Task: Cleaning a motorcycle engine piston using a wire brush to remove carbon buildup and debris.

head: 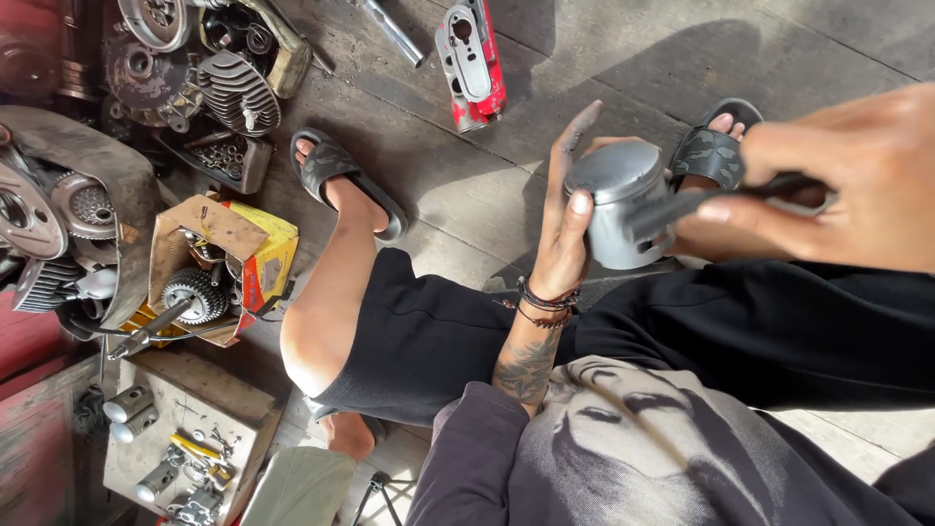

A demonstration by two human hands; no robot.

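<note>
My left hand (567,209) grips a grey metal piston (619,200), crown facing up, held over my knees. My right hand (852,175) comes in from the right and holds a dark flat tool (706,203) whose tip rests against the piston's side. Beaded bracelets circle my left wrist, and the forearm is tattooed. I am seated, wearing black shorts and dark sandals.
A red and grey engine cover (470,63) lies on the concrete floor ahead. At the left are a finned cylinder (237,93), a torn cardboard box (219,268) with a gear and shaft, and a wooden block (185,438) strewn with small parts.
</note>
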